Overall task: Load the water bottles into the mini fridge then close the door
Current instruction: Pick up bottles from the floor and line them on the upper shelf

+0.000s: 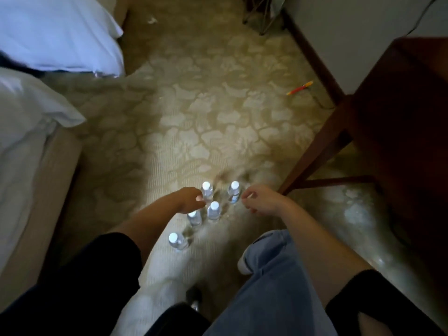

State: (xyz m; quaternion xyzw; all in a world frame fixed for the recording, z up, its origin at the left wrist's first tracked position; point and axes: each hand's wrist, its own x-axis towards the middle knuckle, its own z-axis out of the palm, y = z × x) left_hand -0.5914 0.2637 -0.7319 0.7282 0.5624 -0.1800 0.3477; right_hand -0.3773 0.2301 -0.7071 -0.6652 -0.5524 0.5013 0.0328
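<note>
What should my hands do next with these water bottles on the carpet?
Probably close each hand round its nearest bottle: the left hand is right by the far-left bottle, the right hand beside the far-right bottle, both upright on the carpet.

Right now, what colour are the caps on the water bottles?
White, on all five bottles standing on the carpet; the head view shows it best.
</note>
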